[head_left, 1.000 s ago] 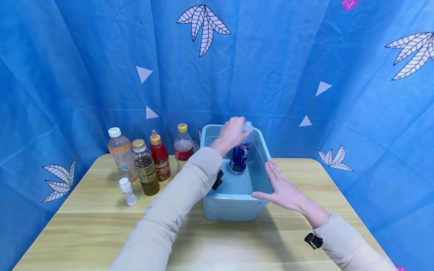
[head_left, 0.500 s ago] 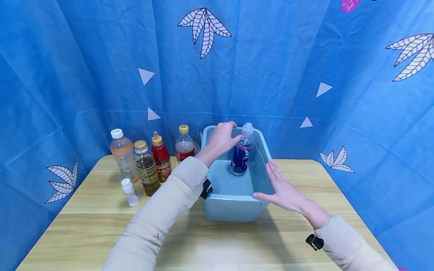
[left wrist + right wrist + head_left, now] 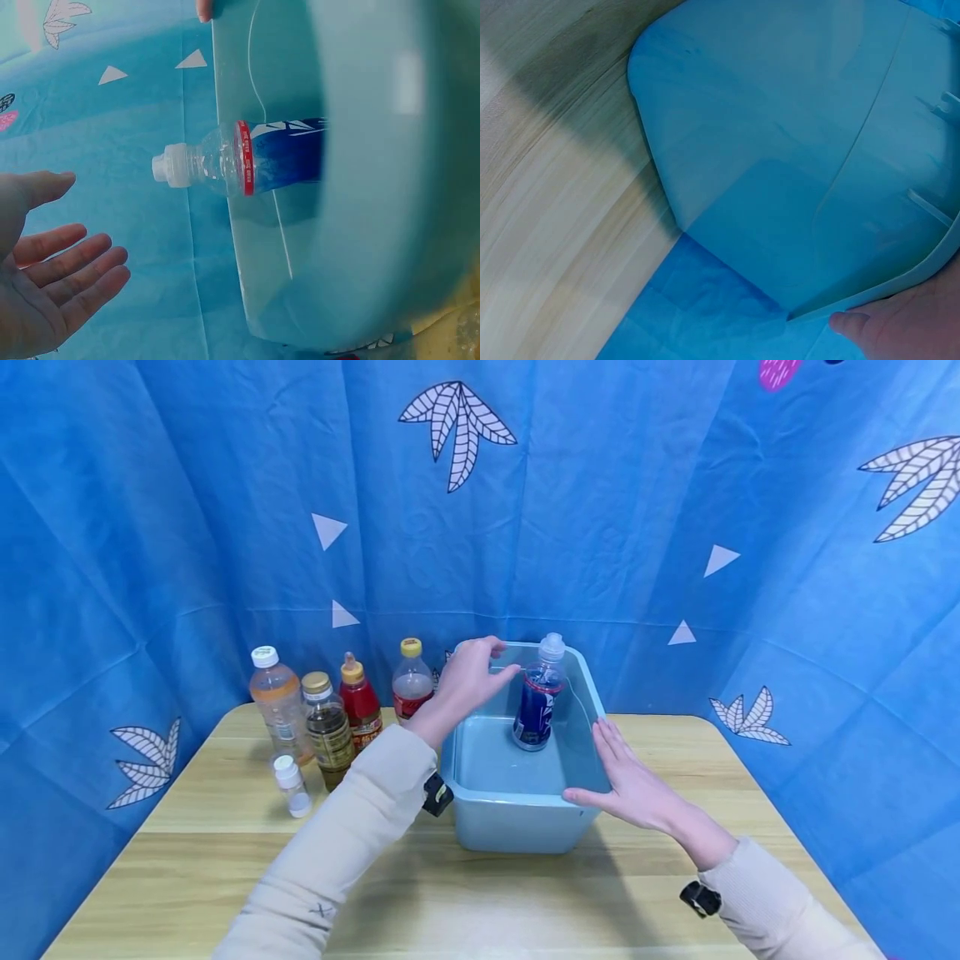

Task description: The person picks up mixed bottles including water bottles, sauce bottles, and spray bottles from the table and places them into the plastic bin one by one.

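Note:
A pale blue plastic bin (image 3: 517,827) stands on the table. Inside it, towards the back, a bottle (image 3: 536,712) with a dark blue label and a clear cap stands upright. My left hand (image 3: 467,677) is over the bin's back left part, apart from the bottle; the left wrist view shows its relaxed fingers (image 3: 79,274) with nothing in them. My right hand (image 3: 633,787) rests against the bin's right front corner, fingers straight along the side rim and thumb at the front rim. The right wrist view shows the bin's outer wall (image 3: 780,150) beside that hand.
Left of the bin stand a yellow-capped bottle with a red label (image 3: 412,685), a red sauce bottle (image 3: 362,702), a dark bottle with a gold cap (image 3: 328,727), an orange-banded clear bottle (image 3: 279,697) and a small white-capped bottle (image 3: 292,787). A blue curtain (image 3: 570,527) hangs behind.
My left hand has moved left, away from the cap of the blue-labelled bottle, which stays upright in the bin. My right hand stays at the rim.

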Action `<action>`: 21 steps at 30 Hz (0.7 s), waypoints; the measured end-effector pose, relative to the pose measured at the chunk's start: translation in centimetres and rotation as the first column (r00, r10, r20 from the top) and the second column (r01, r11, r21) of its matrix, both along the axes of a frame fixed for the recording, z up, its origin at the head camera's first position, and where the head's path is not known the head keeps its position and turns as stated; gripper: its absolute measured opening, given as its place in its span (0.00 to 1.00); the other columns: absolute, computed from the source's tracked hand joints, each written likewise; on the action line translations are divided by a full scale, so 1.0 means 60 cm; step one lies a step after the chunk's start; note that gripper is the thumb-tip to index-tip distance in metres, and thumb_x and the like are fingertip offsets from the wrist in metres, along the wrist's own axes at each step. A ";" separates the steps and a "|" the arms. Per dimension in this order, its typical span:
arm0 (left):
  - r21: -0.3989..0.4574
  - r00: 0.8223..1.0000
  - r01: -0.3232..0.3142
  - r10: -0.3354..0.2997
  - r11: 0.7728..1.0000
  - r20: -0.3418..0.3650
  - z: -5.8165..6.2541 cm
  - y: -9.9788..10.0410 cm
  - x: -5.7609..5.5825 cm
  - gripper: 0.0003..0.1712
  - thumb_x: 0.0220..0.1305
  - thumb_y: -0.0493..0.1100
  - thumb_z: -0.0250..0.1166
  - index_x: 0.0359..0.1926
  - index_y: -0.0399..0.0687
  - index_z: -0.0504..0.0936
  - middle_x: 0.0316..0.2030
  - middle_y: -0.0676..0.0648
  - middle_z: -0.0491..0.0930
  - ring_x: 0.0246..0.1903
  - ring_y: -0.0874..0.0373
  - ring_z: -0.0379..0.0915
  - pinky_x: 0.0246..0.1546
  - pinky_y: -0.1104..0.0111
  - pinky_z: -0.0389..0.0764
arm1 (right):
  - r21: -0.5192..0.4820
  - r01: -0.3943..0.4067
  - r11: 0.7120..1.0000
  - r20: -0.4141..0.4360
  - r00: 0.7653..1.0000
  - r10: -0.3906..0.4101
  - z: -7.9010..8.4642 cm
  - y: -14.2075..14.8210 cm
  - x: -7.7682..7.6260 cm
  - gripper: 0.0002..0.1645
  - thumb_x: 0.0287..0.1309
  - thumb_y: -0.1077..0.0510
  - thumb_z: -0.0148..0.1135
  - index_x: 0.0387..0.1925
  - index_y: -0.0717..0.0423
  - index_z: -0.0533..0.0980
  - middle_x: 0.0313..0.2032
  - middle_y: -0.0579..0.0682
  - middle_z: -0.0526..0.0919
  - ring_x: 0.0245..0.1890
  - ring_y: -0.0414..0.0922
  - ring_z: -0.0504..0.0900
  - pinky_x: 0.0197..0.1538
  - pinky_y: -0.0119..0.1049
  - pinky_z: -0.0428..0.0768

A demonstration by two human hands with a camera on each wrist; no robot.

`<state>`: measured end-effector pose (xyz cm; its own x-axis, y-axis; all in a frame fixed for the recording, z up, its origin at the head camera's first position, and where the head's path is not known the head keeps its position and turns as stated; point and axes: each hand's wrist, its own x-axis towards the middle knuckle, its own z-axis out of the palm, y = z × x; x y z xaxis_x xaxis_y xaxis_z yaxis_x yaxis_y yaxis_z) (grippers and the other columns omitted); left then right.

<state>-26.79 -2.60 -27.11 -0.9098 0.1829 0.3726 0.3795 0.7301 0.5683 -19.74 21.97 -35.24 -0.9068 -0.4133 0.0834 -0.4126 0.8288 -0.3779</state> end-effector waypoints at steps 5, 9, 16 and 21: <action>0.059 1.000 -0.004 0.006 0.998 -0.031 -0.010 -0.017 0.004 0.21 0.57 0.48 0.61 0.48 0.41 0.75 0.47 0.44 0.75 0.44 0.53 0.72 0.43 0.66 0.75 | 0.001 0.003 1.000 0.003 1.000 -0.003 0.001 0.000 0.001 0.62 0.45 0.29 0.54 0.66 0.64 0.40 0.67 0.59 0.36 0.66 0.56 0.36 0.61 0.56 0.49; 0.096 0.996 -0.019 0.028 0.995 -0.088 -0.016 -0.030 0.006 0.20 0.56 0.46 0.62 0.47 0.39 0.76 0.45 0.43 0.76 0.43 0.51 0.72 0.43 0.65 0.74 | 0.000 0.003 1.000 0.005 1.000 -0.003 0.001 0.000 0.002 0.62 0.45 0.29 0.54 0.66 0.64 0.40 0.67 0.59 0.36 0.66 0.56 0.36 0.61 0.56 0.48; 0.174 0.985 -0.073 0.098 0.982 -0.140 -0.027 -0.051 0.011 0.21 0.56 0.46 0.63 0.47 0.37 0.76 0.44 0.42 0.76 0.42 0.52 0.71 0.43 0.64 0.73 | 0.003 0.008 1.000 0.000 1.000 -0.008 0.000 0.000 0.002 0.62 0.45 0.28 0.53 0.66 0.64 0.40 0.67 0.59 0.36 0.66 0.56 0.36 0.61 0.56 0.48; 0.222 0.973 -0.118 0.158 0.968 -0.171 -0.039 -0.066 0.015 0.22 0.55 0.47 0.63 0.48 0.37 0.75 0.45 0.41 0.75 0.46 0.51 0.70 0.46 0.61 0.71 | 0.001 0.012 1.000 0.003 1.000 -0.012 -0.001 0.000 0.002 0.62 0.45 0.28 0.53 0.66 0.63 0.40 0.67 0.59 0.36 0.66 0.56 0.36 0.61 0.56 0.49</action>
<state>-25.90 -6.55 -29.47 -0.8317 -0.0397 0.5537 0.3967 0.6553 0.6429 -19.64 21.96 -35.29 -0.9117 -0.4028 0.0805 -0.4018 0.8339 -0.3784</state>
